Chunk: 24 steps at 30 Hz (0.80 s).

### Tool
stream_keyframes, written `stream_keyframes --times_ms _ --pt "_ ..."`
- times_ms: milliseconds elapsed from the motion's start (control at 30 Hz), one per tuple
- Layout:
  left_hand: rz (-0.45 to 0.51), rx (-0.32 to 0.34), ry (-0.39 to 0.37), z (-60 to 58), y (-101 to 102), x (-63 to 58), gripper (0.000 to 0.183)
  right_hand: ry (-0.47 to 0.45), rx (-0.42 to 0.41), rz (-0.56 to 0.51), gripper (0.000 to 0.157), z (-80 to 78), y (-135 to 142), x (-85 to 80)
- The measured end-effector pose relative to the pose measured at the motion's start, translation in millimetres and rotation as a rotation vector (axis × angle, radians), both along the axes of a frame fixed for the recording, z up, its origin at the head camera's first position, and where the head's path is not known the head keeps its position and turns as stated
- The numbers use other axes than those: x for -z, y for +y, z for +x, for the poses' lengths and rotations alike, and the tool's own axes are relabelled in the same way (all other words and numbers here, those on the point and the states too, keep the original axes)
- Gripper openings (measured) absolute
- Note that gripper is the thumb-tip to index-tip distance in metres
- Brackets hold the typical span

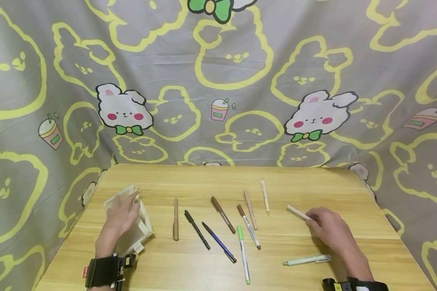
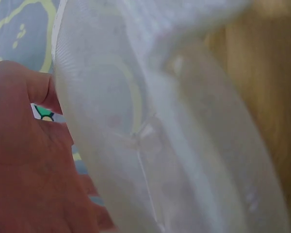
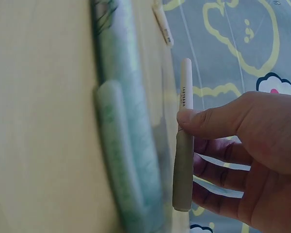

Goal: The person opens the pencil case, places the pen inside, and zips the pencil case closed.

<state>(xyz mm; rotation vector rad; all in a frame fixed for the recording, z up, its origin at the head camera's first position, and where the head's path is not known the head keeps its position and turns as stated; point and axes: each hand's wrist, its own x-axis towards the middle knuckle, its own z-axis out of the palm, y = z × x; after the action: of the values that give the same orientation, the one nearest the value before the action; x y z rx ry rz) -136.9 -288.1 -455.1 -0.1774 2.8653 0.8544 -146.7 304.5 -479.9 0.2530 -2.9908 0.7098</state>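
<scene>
My left hand [image 1: 119, 216] grips the side of a whitish translucent pencil case [image 1: 135, 235] at the table's left. In the left wrist view, its fingertips go behind the wall of the case [image 2: 106, 111] and are partly hidden. On the right, my right hand [image 1: 331, 228] pinches a slim white pen [image 1: 297, 211] between thumb and fingers. The right wrist view shows this pen [image 3: 183, 170] with small dark lettering near the thumb. A pale green pen [image 1: 306, 260] lies on the table just below the right hand.
Between the hands several pens lie spread on the wooden table [image 1: 276, 178], among them a black pen [image 1: 197, 229], a blue pen [image 1: 219, 242], a green-capped marker [image 1: 243, 254] and a brown marker [image 1: 223, 214]. A patterned grey curtain [image 1: 182, 72] hangs behind and at both sides.
</scene>
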Motion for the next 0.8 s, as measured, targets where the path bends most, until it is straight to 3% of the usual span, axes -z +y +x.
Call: stream_keyframes --times_ms 300,567,800 --pt "0.065 0.074 0.071 -6.9 3 -5.2 0.057 0.105 -0.006 -0.015 0.013 -3.5 -16 -13.4" --pt "0.121 0.130 0.151 -16.3 9 -7.7 0.055 0.192 -0.034 -0.079 0.014 -10.0 -52 -33.0" --pt "0.130 0.120 0.134 -21.2 16 -9.2 0.054 0.234 -0.052 -0.172 0.015 -13.6 -84 -43.4"
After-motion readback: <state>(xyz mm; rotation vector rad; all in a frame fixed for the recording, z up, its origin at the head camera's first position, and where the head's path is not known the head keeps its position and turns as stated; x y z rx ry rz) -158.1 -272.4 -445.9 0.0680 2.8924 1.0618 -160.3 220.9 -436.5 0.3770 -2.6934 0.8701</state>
